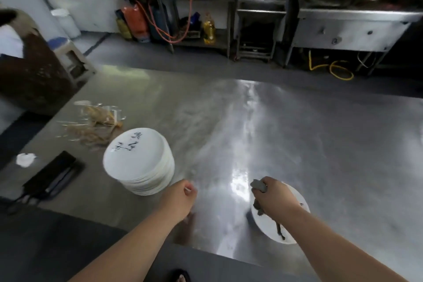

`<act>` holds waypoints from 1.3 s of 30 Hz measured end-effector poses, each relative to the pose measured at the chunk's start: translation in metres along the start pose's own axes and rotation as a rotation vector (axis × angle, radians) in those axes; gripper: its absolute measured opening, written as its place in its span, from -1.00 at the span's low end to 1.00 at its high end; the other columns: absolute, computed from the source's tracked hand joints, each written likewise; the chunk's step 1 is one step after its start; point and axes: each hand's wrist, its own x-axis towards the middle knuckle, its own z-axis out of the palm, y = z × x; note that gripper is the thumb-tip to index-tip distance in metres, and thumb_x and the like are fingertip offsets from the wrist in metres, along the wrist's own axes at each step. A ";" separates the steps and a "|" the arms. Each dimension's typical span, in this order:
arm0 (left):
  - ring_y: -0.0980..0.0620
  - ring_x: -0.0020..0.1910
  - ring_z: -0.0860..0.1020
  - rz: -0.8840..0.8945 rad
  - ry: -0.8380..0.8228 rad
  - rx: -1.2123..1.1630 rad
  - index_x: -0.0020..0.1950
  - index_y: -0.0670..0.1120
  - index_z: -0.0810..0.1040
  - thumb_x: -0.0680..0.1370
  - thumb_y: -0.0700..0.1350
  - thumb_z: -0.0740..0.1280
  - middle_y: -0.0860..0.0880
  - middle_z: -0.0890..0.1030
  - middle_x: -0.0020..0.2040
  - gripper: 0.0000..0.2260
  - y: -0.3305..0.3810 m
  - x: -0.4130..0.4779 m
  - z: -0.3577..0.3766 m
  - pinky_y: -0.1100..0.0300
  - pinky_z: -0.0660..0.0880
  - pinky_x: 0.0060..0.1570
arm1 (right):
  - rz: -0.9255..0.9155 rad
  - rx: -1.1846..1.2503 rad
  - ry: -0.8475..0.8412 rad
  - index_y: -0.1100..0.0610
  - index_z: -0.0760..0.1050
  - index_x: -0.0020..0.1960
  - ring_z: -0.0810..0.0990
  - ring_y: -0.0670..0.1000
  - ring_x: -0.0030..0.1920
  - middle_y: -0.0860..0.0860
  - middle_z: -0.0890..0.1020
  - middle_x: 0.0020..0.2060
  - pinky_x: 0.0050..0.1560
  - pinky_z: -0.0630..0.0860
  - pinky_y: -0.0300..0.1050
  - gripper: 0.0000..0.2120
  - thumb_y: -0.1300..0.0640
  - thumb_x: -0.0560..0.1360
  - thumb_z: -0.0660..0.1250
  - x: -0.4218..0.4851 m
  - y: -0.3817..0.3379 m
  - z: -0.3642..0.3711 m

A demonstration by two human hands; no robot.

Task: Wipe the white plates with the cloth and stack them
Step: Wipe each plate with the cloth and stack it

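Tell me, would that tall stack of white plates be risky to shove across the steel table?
Probably. The stack of plates is many plates high and looks to lean a little, so a push near the top might slide the upper ones off. It likely weighs a lot. The steel table looks smooth and shiny, so a low push might make it glide.

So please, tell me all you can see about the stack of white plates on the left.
The stack of white plates stands on the steel table, left of the left hand, which does not touch it. Many round, glossy plates, ceramic by their look, lie slightly shifted. The top plate bears dark brush-like marks near its far rim. Loose sticks lie just behind.
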 end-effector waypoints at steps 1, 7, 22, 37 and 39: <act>0.01 -0.23 0.60 -0.015 -0.013 -0.020 -0.18 0.03 0.53 0.63 -0.01 0.34 0.06 0.64 -0.23 -0.81 -0.015 0.000 -0.013 0.12 0.52 -0.16 | -0.021 0.003 -0.008 0.01 0.49 -0.09 0.70 -0.09 -0.41 -0.12 0.72 -0.36 -0.34 0.55 -0.16 -0.83 -0.05 0.47 0.20 0.003 -0.019 0.013; -0.13 -0.17 0.58 -0.167 -0.103 -0.166 -0.09 -0.15 0.59 0.69 -0.08 0.31 -0.20 0.69 -0.09 -0.79 -0.126 0.003 -0.087 -0.11 0.61 0.07 | -0.078 0.111 -0.068 0.00 0.51 -0.06 0.74 -0.03 -0.36 -0.09 0.74 -0.32 -0.24 0.50 -0.11 -0.79 -0.10 0.45 0.21 0.018 -0.125 0.096; 0.00 -0.24 0.59 0.008 0.233 -0.192 -0.19 0.00 0.52 0.59 0.26 0.34 0.05 0.63 -0.28 -0.65 -0.161 0.081 -0.214 0.14 0.43 -0.25 | -0.134 -0.007 0.179 -0.12 0.43 -0.04 0.69 -0.08 -0.35 -0.17 0.68 -0.42 -0.26 0.66 0.04 -0.89 -0.14 0.53 0.24 0.030 -0.236 0.167; 0.13 -0.39 0.44 0.192 0.219 -0.219 -0.19 0.06 0.37 0.62 0.06 0.35 0.10 0.49 -0.36 -0.75 -0.125 0.073 -0.224 0.11 0.43 -0.37 | -0.134 0.157 0.210 -0.02 0.47 -0.03 0.65 -0.13 -0.42 -0.10 0.70 -0.41 -0.52 0.40 -0.32 -0.88 -0.03 0.56 0.36 0.018 -0.243 0.143; 0.02 -0.26 0.64 0.168 0.082 -0.580 -0.12 0.08 0.46 0.62 -0.02 0.38 0.01 0.61 -0.23 -0.84 -0.104 0.060 -0.229 -0.01 0.64 -0.29 | -0.166 0.206 0.249 -0.04 0.47 -0.04 0.66 -0.14 -0.43 -0.10 0.70 -0.41 -0.52 0.39 -0.37 -0.90 -0.02 0.57 0.38 0.005 -0.242 0.130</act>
